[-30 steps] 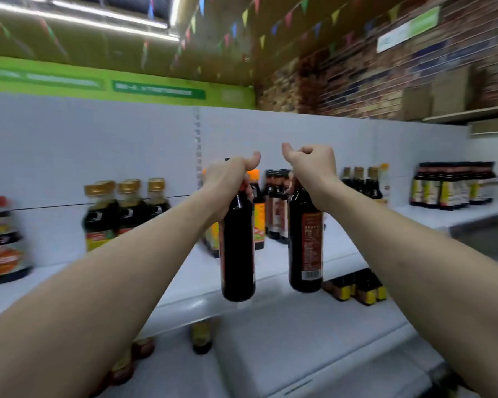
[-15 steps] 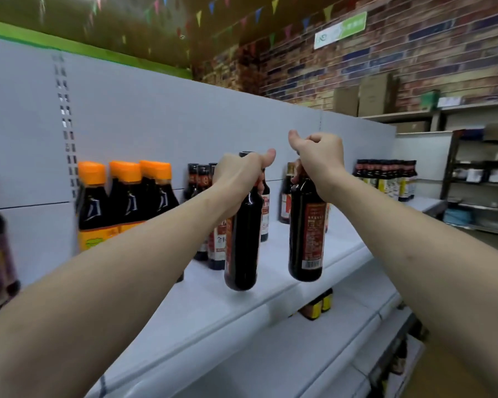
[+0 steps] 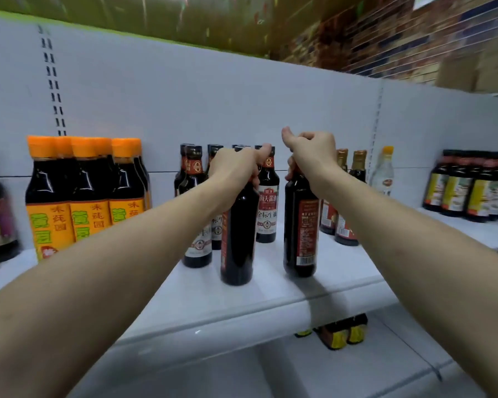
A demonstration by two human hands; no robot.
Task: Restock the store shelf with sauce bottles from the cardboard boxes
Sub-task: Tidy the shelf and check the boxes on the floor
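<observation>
Two clamped neck grips: left hand on left bottle, right hand on right bottle.

Left hand, right hand: 2.
In hand: 2, left bottle and right bottle.
Orange-capped bottles: 3 in front, more behind.
Red-necked bottles, standing: at least 4.
Gold-capped bottles: 2.
Clear bottle: 1.

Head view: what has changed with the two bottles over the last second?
Both moved forward, from hanging before the shelf edge to over its board. The left bottle and right bottle now have their bases at or just above it, in front of the shelved bottles. Nothing was let go: the left hand and right hand keep their grip on the necks.
</observation>
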